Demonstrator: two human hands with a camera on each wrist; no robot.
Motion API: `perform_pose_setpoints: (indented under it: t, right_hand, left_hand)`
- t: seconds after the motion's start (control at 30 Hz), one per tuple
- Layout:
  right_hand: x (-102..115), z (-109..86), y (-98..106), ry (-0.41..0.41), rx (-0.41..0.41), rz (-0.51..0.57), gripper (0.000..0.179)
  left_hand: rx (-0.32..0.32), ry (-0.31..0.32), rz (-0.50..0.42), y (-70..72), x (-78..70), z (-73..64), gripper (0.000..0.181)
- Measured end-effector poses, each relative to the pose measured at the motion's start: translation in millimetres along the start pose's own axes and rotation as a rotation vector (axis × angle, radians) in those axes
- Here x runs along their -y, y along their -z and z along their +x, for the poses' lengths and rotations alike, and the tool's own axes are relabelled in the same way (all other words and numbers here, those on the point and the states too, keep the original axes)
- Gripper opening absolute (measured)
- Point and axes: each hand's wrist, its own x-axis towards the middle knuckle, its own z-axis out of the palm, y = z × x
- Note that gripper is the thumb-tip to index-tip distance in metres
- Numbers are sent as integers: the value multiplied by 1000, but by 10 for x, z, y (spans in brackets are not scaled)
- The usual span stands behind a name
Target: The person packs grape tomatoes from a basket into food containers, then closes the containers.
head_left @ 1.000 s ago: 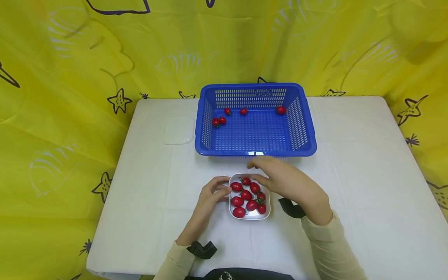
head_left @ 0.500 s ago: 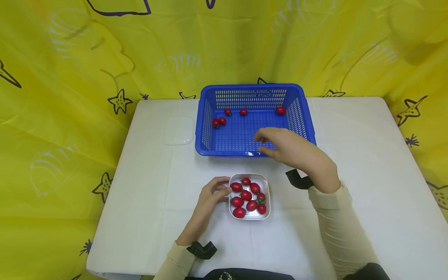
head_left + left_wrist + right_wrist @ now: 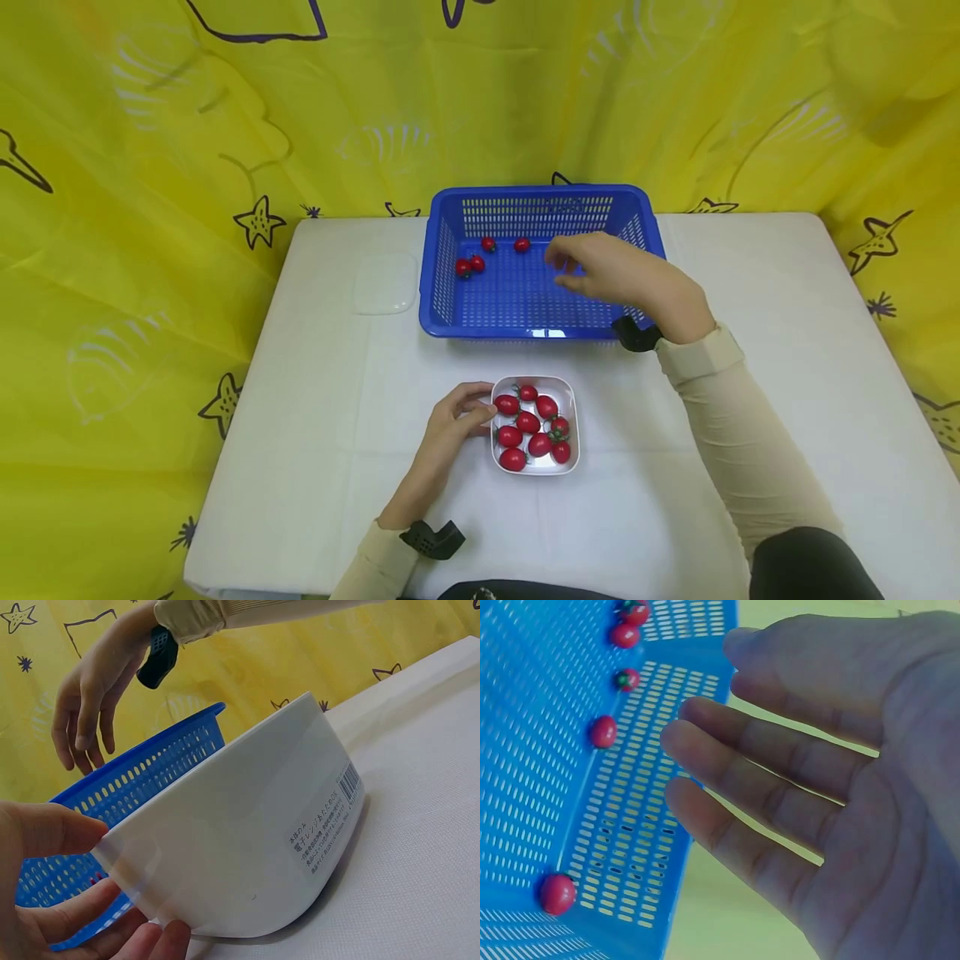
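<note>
My left hand (image 3: 450,425) holds a white square plastic container (image 3: 225,832) by its left side, thumb at the rim and fingers along the wall. Several small red cherry tomatoes (image 3: 527,422) lie in it, some with green stems. Over the right part of a blue perforated basket (image 3: 442,325) hovers my right hand (image 3: 607,267), fingers extended and loosely bent, holding nothing. More cherry tomatoes lie in the basket, mostly at its left and back. One lone cherry tomato (image 3: 557,893), visible in the right wrist view, is hidden behind the right hand in the head view.
A translucent lid (image 3: 385,283) lies on the white-covered table (image 3: 300,375), left of the basket. A yellow patterned curtain (image 3: 375,100) hangs behind the table and along its sides. The container stands in front of the basket.
My right hand has left the white container's right edge and moved away from my body, over the blue basket. My left hand and the container have stayed in place.
</note>
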Motion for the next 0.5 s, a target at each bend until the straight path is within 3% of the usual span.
perform_pose_setpoints:
  t: [0.5]
  right_hand:
    - [-417, 394, 217, -91, 135, -139, 33]
  left_hand:
    - [1, 21, 34, -8, 2, -14, 42]
